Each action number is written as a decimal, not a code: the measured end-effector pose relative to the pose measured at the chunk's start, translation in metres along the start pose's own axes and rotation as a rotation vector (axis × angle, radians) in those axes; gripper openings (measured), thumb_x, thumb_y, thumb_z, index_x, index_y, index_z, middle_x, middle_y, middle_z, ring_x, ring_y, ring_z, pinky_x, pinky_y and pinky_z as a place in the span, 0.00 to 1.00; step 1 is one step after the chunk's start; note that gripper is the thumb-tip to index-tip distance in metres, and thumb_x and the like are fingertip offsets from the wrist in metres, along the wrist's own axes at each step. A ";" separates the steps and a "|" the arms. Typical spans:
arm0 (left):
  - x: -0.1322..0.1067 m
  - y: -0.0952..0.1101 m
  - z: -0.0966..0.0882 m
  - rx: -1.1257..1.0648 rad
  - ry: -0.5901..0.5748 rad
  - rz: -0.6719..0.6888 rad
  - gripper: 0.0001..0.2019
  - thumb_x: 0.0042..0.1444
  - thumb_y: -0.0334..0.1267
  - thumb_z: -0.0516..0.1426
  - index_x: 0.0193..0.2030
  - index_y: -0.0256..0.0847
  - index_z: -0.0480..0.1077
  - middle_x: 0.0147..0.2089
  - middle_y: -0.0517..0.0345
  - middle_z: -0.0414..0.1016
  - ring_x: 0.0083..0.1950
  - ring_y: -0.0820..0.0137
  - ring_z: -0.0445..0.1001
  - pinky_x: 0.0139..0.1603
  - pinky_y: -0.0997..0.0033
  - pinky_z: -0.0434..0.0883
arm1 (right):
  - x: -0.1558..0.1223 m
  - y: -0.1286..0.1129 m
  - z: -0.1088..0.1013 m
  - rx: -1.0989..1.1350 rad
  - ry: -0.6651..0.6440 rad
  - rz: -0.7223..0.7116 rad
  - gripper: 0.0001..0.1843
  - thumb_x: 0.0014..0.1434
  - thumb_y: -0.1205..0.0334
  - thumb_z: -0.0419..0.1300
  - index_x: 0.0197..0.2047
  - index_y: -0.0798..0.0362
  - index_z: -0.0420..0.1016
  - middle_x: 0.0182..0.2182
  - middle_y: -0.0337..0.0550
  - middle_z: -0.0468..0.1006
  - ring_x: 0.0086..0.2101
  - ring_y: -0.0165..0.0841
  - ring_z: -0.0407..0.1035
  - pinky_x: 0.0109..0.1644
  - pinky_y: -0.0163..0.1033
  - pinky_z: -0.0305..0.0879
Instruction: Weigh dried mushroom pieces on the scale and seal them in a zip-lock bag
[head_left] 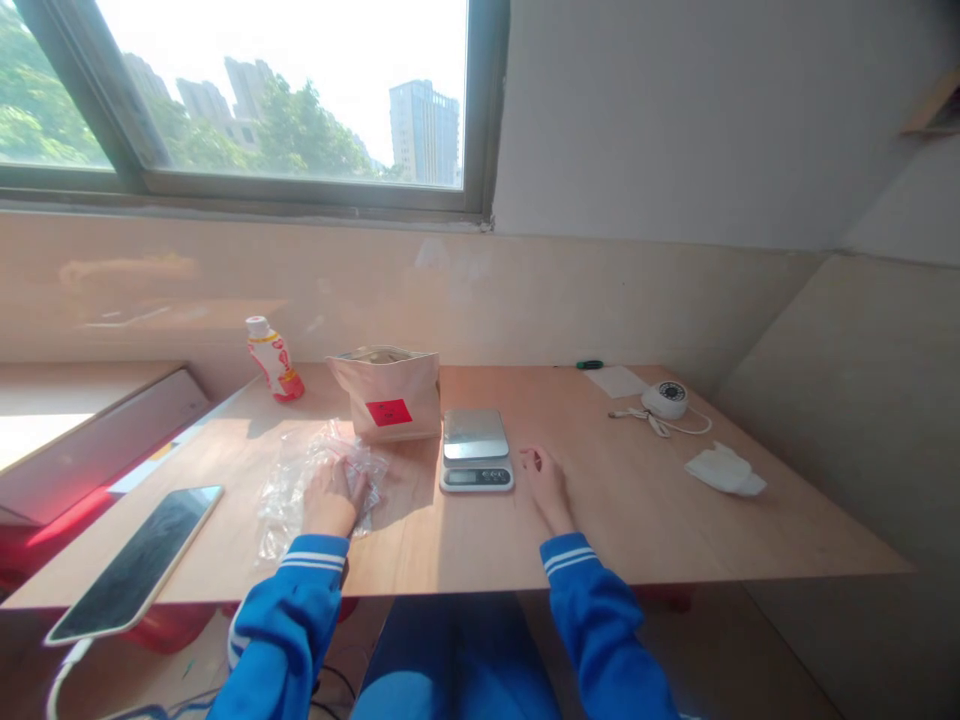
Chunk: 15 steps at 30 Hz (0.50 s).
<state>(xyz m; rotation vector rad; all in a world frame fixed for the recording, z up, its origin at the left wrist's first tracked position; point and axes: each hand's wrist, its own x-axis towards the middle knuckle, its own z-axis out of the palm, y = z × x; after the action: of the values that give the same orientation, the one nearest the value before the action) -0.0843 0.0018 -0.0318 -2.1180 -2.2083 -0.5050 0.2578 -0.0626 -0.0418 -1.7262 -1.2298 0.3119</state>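
— Sunlit wooden counter (637,530) under a window (300,100); what's closest?
— Left hand (334,497) lies palm-down on a clear plastic bag (285,510), fingers extended, pressing rather than gripping. Right hand (546,487) holds nothing; its fingers curl loosely on the wood, just beside a digital scale (476,450).
— What's by the near edge?
— A dark-screened tablet (135,560), to the left, jutting past the edge.
— And farther back?
— A kraft pouch (386,395) with a red label stands behind the bag, a red-and-white bottle (274,358) beyond it. Rightward lie a white cloth (724,470), a corded round white device (664,398), a paper sheet (615,381) and a green pen (589,365).
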 end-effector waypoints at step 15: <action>-0.004 -0.007 0.005 -0.226 0.114 0.045 0.24 0.57 0.46 0.46 0.56 0.33 0.63 0.58 0.37 0.66 0.63 0.53 0.62 0.63 0.54 0.59 | 0.041 -0.239 0.038 0.050 -0.133 -0.940 0.21 0.61 0.72 0.47 0.56 0.53 0.65 0.51 0.48 0.68 0.54 0.36 0.61 0.61 0.43 0.59</action>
<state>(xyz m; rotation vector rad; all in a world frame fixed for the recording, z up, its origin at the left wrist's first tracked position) -0.0903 -0.0013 -0.0391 -2.1737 -2.1263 -0.8863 0.1099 0.0004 0.1440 -0.9340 -1.9511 -0.1125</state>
